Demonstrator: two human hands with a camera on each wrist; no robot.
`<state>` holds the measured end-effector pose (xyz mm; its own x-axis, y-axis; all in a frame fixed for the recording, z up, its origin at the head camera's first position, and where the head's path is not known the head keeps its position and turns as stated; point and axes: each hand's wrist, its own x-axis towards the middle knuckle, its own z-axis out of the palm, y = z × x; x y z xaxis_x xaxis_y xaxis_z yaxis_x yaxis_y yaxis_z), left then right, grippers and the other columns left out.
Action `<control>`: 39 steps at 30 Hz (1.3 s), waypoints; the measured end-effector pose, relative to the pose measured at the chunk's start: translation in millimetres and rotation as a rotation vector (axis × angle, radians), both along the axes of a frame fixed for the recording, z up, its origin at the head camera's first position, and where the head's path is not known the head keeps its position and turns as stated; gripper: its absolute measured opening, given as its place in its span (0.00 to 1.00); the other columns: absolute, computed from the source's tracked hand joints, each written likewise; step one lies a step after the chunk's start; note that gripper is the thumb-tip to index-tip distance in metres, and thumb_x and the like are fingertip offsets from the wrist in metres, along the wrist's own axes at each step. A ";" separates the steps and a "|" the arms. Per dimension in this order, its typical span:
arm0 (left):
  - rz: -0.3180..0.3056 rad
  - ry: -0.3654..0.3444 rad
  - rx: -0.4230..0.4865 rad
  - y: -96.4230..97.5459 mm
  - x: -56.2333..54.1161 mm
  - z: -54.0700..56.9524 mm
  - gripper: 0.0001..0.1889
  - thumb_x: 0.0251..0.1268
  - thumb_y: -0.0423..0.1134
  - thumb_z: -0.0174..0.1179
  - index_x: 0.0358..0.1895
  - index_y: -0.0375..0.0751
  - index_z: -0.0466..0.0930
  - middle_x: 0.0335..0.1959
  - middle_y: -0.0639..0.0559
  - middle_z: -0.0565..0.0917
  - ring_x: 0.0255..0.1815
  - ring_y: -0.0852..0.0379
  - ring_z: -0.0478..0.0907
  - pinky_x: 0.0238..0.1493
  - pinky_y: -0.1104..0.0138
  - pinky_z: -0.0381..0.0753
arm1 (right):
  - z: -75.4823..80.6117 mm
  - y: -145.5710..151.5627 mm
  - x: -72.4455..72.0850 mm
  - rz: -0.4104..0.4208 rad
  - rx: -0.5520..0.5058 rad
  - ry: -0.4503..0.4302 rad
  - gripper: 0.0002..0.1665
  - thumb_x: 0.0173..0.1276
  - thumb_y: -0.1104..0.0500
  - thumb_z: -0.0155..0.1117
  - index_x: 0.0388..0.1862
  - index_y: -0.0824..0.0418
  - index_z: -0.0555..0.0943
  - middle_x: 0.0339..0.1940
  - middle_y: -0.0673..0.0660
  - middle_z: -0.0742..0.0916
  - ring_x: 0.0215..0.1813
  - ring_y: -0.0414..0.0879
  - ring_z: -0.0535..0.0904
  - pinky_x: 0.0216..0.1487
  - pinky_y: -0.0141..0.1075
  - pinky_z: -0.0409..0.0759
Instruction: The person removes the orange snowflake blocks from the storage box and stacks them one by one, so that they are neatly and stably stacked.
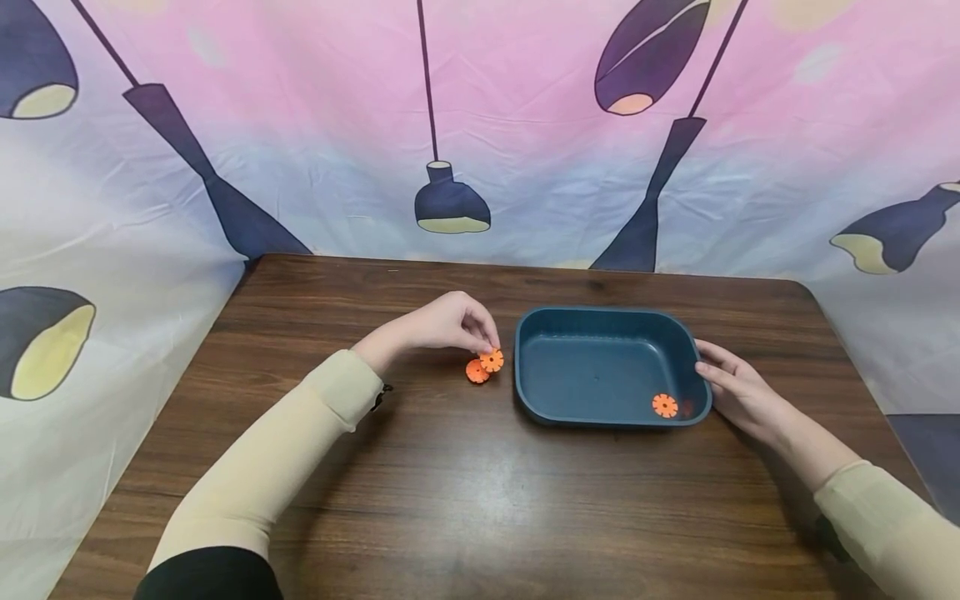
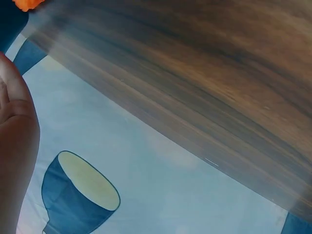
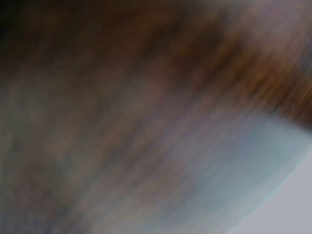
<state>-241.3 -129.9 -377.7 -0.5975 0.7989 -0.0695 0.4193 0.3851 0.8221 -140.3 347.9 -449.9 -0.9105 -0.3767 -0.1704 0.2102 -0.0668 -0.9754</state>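
Note:
Left of the tray, my left hand (image 1: 453, 323) pinches an orange notched plastic disc (image 1: 492, 360) between thumb and fingertips. Just below it a second orange disc (image 1: 477, 372) lies on the table, partly overlapped by the first. My right hand (image 1: 746, 396) grips the right end of a dark blue rectangular tray (image 1: 525, 387), thumb at the rim and fingers along the outer wall. Inside the tray, near its front right corner, lies one orange disc (image 1: 664, 406). The left wrist view shows part of my left hand (image 2: 14, 117) and an orange edge at the top left corner.
The brown wood-grain table (image 1: 480, 508) extends around the tray. Behind it hangs a pastel cloth backdrop (image 1: 337, 150) printed with dark lamp shapes, meeting the table's far edge. The right wrist view is too blurred to show the hand's work.

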 end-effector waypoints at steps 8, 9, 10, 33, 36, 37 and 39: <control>-0.005 0.019 -0.081 -6.7 -0.3 -5.4 0.05 0.67 0.26 0.69 0.42 0.32 0.92 0.38 0.43 0.93 0.33 0.67 0.87 0.41 0.70 0.87 | 0.0 0.2 -0.6 0.007 -0.004 0.009 0.20 0.88 0.61 0.46 0.67 0.38 0.73 0.62 0.35 0.85 0.63 0.25 0.81 0.60 0.22 0.81; -0.004 0.021 -0.090 -7.0 -0.6 -6.0 0.05 0.67 0.26 0.69 0.42 0.32 0.92 0.37 0.43 0.93 0.33 0.67 0.86 0.41 0.70 0.87 | 0.0 0.2 -0.7 0.009 -0.006 0.010 0.20 0.88 0.61 0.46 0.67 0.38 0.73 0.62 0.35 0.85 0.63 0.25 0.81 0.60 0.22 0.81; -0.005 0.026 -0.098 -7.2 -1.1 -6.7 0.05 0.67 0.26 0.69 0.42 0.32 0.92 0.37 0.43 0.93 0.32 0.67 0.86 0.40 0.70 0.87 | 0.1 0.1 -0.7 0.010 -0.008 0.010 0.21 0.88 0.61 0.46 0.67 0.38 0.73 0.62 0.35 0.85 0.63 0.26 0.81 0.60 0.22 0.81; -0.004 0.085 -0.184 -6.9 -2.7 -12.4 0.06 0.65 0.25 0.69 0.41 0.35 0.94 0.38 0.44 0.93 0.30 0.66 0.84 0.37 0.72 0.85 | 0.9 0.1 -1.1 0.001 0.022 0.002 0.18 0.89 0.59 0.47 0.68 0.39 0.72 0.61 0.35 0.86 0.63 0.25 0.81 0.60 0.21 0.81; -0.002 0.080 -0.178 -7.4 -3.0 -13.4 0.06 0.65 0.25 0.69 0.41 0.34 0.94 0.37 0.43 0.93 0.30 0.66 0.84 0.37 0.72 0.85 | 0.8 0.2 -1.4 0.000 0.014 -0.001 0.18 0.89 0.59 0.47 0.67 0.39 0.72 0.61 0.35 0.86 0.63 0.25 0.81 0.60 0.21 0.81; -0.003 0.082 -0.177 -7.5 -3.2 -13.9 0.06 0.65 0.25 0.69 0.41 0.34 0.93 0.36 0.43 0.93 0.30 0.66 0.84 0.37 0.72 0.85 | 0.6 0.3 -1.5 0.000 0.010 -0.001 0.18 0.89 0.59 0.47 0.67 0.39 0.72 0.61 0.35 0.85 0.63 0.25 0.81 0.60 0.21 0.81; -0.001 0.082 -0.179 -7.6 -3.4 -14.9 0.06 0.65 0.25 0.69 0.40 0.34 0.93 0.35 0.44 0.93 0.29 0.67 0.83 0.37 0.72 0.85 | 0.4 0.3 -1.6 0.002 0.005 -0.001 0.19 0.89 0.59 0.47 0.67 0.38 0.73 0.61 0.35 0.85 0.63 0.25 0.81 0.60 0.21 0.81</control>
<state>-244.7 -137.6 -392.6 -0.6059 0.7790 -0.1614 0.4828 0.5213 0.7036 -141.9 348.1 -449.6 -0.9097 -0.3773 -0.1737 0.2116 -0.0611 -0.9754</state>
